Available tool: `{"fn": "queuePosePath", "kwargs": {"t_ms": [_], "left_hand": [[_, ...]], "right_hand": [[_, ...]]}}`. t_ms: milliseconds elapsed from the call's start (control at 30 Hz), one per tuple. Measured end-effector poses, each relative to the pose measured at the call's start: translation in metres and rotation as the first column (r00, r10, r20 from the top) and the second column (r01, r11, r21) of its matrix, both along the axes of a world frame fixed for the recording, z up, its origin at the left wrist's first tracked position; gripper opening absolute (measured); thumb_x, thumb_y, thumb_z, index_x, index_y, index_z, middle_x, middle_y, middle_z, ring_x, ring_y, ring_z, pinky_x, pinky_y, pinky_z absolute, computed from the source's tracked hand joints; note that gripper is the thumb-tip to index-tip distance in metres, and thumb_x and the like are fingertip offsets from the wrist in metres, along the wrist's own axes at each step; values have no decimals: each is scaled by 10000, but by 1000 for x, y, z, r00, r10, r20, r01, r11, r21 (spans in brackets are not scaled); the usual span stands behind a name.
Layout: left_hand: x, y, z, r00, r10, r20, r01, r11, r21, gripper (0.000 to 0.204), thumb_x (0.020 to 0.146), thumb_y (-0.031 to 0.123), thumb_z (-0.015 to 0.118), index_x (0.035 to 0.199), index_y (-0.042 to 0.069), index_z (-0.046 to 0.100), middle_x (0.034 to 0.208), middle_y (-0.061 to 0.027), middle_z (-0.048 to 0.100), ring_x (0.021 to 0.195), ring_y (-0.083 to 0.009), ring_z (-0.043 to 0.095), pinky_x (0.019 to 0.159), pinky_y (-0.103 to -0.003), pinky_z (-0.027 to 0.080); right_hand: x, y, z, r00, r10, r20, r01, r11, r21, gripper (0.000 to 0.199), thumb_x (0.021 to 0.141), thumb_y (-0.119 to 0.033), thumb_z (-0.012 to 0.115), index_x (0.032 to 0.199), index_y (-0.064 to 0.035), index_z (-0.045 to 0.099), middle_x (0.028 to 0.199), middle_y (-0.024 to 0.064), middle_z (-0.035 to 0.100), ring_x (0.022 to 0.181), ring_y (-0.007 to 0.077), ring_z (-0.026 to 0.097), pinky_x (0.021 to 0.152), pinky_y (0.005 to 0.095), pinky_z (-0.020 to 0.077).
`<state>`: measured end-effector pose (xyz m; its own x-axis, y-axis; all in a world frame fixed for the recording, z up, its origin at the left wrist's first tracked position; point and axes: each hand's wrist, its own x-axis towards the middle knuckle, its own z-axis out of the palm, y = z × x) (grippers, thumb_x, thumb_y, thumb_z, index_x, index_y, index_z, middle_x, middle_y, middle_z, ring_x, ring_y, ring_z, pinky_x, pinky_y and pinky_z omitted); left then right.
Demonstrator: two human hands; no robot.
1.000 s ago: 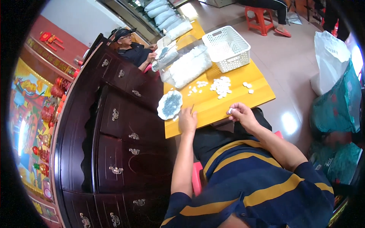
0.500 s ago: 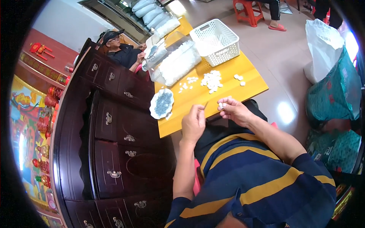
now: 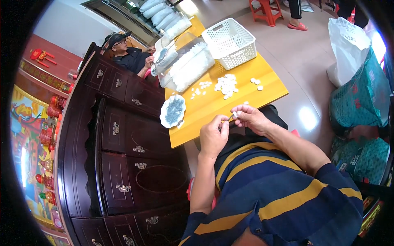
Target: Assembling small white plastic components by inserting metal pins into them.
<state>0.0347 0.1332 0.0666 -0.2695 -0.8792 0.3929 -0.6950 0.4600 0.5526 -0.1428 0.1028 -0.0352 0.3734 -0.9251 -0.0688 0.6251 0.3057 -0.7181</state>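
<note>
My left hand (image 3: 214, 134) is closed in a pinch on a thin, dark, stick-like tool (image 3: 230, 117), whose exact kind is too small to tell. Between the fingertips of my right hand (image 3: 252, 120) sits a small white piece (image 3: 235, 115), and the tool's tip meets it or comes very close. Both hands are just off the near edge of a yellow wooden table (image 3: 197, 123). Beyond them lie a heap of similar white pieces (image 3: 226, 85) and a few more (image 3: 256, 81) to its right. A scalloped white dish (image 3: 180, 100) with blue-grey bits stands at the left.
Behind the heap are a clear bin (image 3: 189, 67) of white pieces and a white perforated basket (image 3: 240, 55). Dark drawers (image 3: 123, 164) line the left side. At the far left, a person (image 3: 133, 55) works by the table. Large green bags (image 3: 357, 94) stand at the right.
My left hand has moved slightly right, bringing the thin tool up to the white piece in my right hand. The right hand stays nearly in place, still pinching.
</note>
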Motion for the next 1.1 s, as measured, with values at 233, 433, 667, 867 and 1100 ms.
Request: {"fn": "queuePosePath", "kwargs": {"t_ms": [233, 433, 667, 867, 1100], "left_hand": [[1, 1, -1, 1000, 16, -15, -16, 999, 38, 96, 904, 74, 661, 972, 37, 718, 745, -171, 706, 683, -266, 732, 626, -359, 535], [-1, 0, 0, 999, 6, 54, -6, 1000, -1, 101, 905, 91, 662, 972, 47, 723, 777, -187, 712, 709, -289, 738, 643, -369, 544], [6, -13, -10, 998, -69, 3, 68, 991, 118, 130, 909, 95, 664, 984, 45, 758, 797, -174, 727, 703, -265, 726, 661, -350, 553], [13, -26, -13, 994, -94, -48, 105, 941, 321, 151, 906, 92, 659, 994, 13, 752, 782, -156, 728, 666, -233, 700, 657, -333, 546], [4, -20, -21, 996, -45, -79, 65, 961, 269, 163, 906, 102, 652, 999, 6, 747, 779, -166, 725, 675, -244, 709, 660, -343, 547]], "right_hand": [[2, 1, -1, 998, -34, -54, 34, 999, 1, 184, 1011, -167, 630, 1176, -91, 665, 989, -26, 661, 792, 72, 619, 753, 229, 526], [4, 1, -3, 992, -55, -111, 51, 998, -44, 198, 1014, -165, 617, 1180, -72, 673, 997, -20, 670, 792, 78, 609, 744, 230, 509], [6, 0, -11, 969, -120, -217, 88, 985, -151, 192, 1047, -120, 576, 1194, -36, 667, 1014, 12, 697, 829, 73, 637, 774, 227, 529], [10, 2, -8, 941, -173, -289, 118, 973, -198, 182, 1046, -97, 564, 1169, -22, 677, 979, 5, 687, 810, 71, 620, 766, 220, 520], [9, 0, -10, 943, -183, -279, 156, 981, -117, 181, 1053, -100, 547, 1160, -26, 673, 956, -3, 681, 801, 68, 613, 760, 220, 521]]}}
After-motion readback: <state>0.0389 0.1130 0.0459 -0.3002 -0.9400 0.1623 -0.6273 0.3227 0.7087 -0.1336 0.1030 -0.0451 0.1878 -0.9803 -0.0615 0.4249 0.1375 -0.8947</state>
